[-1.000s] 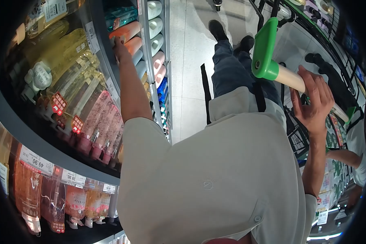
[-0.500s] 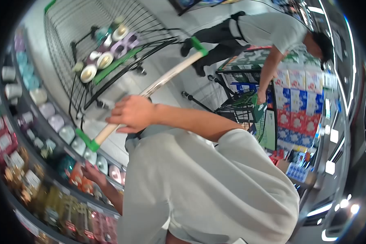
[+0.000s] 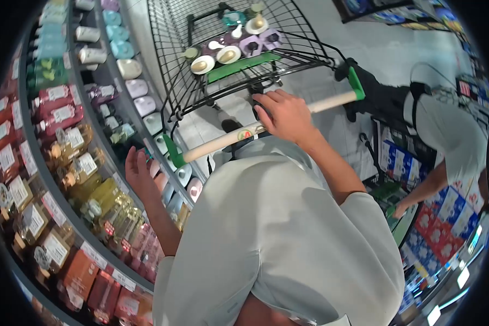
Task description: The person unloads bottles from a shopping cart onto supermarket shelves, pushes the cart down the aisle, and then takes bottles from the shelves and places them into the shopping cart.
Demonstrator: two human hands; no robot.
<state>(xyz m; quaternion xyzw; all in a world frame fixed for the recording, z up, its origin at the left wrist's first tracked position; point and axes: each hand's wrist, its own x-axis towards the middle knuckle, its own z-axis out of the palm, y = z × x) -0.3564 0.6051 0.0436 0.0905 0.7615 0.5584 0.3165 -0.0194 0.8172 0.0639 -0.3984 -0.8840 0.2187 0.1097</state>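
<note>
My left hand (image 3: 139, 170) is at the shelf on the left, its fingers apart and nothing visible between them, close to several bottles. Across the light wooden cart handle (image 3: 214, 144), with green ends, lies my right hand (image 3: 286, 116), its fingers curled over the bar. In front of the handle stands the black wire shopping cart (image 3: 171, 70). It bears several pump-top bottles, among them a white one (image 3: 202, 64), a purple one (image 3: 251, 46) and a teal one (image 3: 234, 19).
Curved shelves (image 3: 49, 179) with rows of coloured bottles and price tags run down the left side. On the right, a person in a light shirt (image 3: 451, 127) reaches toward another cart with a green part (image 3: 387, 191). Stacked boxed goods (image 3: 440, 231) stand beyond that person's arm.
My left hand has drawn back from the orange bottles. My view has turned, so the cart now shows upper centre. My right hand stays on the handle.
</note>
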